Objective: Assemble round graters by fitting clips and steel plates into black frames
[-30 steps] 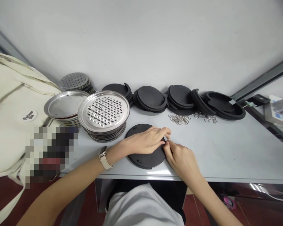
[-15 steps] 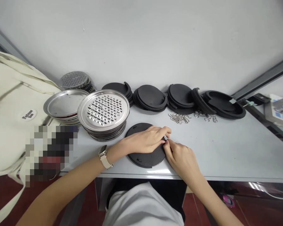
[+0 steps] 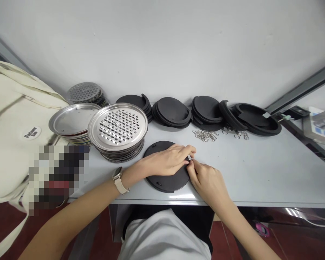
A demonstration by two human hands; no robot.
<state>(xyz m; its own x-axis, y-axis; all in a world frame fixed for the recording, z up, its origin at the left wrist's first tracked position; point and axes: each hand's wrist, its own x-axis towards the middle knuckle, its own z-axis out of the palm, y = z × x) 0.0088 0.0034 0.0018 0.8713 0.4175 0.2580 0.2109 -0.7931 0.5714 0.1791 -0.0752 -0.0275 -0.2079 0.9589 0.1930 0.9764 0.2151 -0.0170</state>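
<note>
A black round disc (image 3: 165, 182) with small slots lies on the table near its front edge. Across its top reaches my left hand (image 3: 172, 160), fingers bent and pinched at the disc's right edge. There a small shiny metal clip (image 3: 189, 158) shows between the fingers of both hands; its exact shape is partly hidden. My right hand (image 3: 207, 178) is closed beside the disc, its thumb pressed against the clip from the right. Behind them, a pile of small metal clips and rings (image 3: 206, 135) lies loose on the table.
Left of the disc stand a stack of round metal grater plates (image 3: 119, 126) and a stack of plain metal plates (image 3: 74, 119). More graters (image 3: 85, 92) and several black round parts (image 3: 172, 110) line the wall. A cream bag (image 3: 11, 137) hangs over the left side.
Both hands stay at the disc's right edge with the metal clip between them. The whole view has shifted very slightly; nothing else visibly moves.
</note>
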